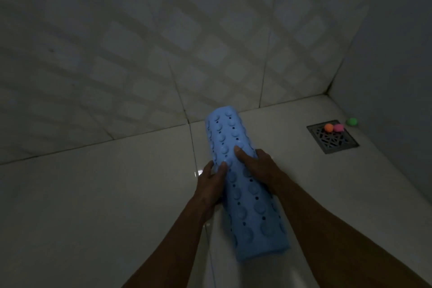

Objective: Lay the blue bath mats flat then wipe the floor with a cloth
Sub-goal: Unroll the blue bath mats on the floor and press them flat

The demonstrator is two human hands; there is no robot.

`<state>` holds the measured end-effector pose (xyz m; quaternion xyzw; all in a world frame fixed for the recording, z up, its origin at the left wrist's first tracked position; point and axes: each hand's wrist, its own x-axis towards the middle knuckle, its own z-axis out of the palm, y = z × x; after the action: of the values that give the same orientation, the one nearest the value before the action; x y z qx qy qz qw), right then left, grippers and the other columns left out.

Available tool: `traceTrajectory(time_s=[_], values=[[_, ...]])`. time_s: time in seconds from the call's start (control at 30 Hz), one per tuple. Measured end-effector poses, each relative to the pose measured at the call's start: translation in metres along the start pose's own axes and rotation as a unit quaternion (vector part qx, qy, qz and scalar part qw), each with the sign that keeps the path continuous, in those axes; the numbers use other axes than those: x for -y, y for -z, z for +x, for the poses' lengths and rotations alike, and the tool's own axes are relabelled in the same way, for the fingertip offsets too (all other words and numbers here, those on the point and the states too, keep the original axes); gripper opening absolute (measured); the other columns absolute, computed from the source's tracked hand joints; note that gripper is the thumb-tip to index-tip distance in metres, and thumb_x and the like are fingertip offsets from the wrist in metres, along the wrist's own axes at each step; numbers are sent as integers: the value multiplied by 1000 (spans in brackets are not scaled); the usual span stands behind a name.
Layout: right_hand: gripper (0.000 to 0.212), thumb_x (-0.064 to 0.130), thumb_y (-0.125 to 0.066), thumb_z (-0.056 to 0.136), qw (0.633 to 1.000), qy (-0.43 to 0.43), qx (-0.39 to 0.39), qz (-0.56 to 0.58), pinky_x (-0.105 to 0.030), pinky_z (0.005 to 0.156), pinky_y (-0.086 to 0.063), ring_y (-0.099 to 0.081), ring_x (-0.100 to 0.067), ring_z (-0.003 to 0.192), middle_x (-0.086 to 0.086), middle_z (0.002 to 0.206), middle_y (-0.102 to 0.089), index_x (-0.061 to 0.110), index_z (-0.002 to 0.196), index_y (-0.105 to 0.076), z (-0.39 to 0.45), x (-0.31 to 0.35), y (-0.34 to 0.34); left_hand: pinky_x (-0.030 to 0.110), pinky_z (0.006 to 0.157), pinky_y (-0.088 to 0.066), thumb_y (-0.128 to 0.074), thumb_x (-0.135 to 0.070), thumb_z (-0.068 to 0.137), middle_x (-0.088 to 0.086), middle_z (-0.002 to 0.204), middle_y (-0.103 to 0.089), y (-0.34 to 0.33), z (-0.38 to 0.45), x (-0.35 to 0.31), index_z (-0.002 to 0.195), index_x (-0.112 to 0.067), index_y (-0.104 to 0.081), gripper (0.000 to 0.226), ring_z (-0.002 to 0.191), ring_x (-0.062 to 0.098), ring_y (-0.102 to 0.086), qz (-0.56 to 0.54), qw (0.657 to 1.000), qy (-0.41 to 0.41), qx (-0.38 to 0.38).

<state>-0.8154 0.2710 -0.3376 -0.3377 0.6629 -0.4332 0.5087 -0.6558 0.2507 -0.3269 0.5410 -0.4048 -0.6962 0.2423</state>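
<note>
Nearest, a rolled blue bath mat [245, 184], studded with round suction cups and rows of small holes, is held above the tiled floor [93, 194]. It is gripped from either side by the left hand [211, 184] and right hand [254, 166], thumbs pressed on top. Farther off, in the floor's far right corner, a drain grate [336, 140] carries small coloured balls [333, 127].

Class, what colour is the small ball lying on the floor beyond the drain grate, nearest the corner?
Green; the head view, the only one, shows it.
</note>
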Motion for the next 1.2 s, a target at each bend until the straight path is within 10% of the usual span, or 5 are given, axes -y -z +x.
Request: traceTrajectory(time_s=[0.3, 0.57, 0.73, 1.0, 1.2], values=[[52, 53, -50, 96, 999, 13, -7, -31, -48, 97, -53, -66, -26, 107, -8, 121, -69, 16, 128, -63, 2, -12, 2, 51, 96, -55, -61, -36, 97, 9, 128, -66, -15, 11, 19, 145, -21, -48, 52, 111, 28, -68, -3, 1000, -3, -8], [82, 66, -50, 87, 998, -30, -7, -48, -47, 102, -49, -57, -30, 122, -13, 141, -53, 11, 147, -37, 12, -32, -13, 35, 87, -59, -57, -36, 100, 0, 117, -66, -3, 26, 35, 137, -28, -47, 39, 102, 17, -67, 56, 998, -15, -35], [92, 80, -35, 84, 967, -84, -78, -227, -53, 118, -18, -15, -35, 145, -10, 160, -17, 22, 154, -20, 16, -41, -24, 42, 96, -55, -56, -35, 100, 4, 122, -63, 3, 26, 31, 141, -21, -46, 45, 107, 22, -65, 82, 996, -14, -38], [39, 36, -35, 105, 973, 4, -62, -223, -40, 80, -48, -56, -25, 86, -21, 122, -59, 13, 136, -34, 9, -19, -53, 45, 106, -48, -50, -37, 103, 9, 141, -58, 32, 8, 35, 147, -23, -45, 46, 122, 27, -60, 174, 979, -73, -79], [59, 26, -53, 97, 953, 66, -46, -291, -40, 99, -40, -47, -36, 124, -18, 142, -36, 15, 149, -28, 1, -16, -84, 46, 102, -51, -52, -49, 99, 6, 137, -62, 71, -13, 46, 142, -31, -48, 46, 118, 27, -63, 190, 975, -74, -84]])
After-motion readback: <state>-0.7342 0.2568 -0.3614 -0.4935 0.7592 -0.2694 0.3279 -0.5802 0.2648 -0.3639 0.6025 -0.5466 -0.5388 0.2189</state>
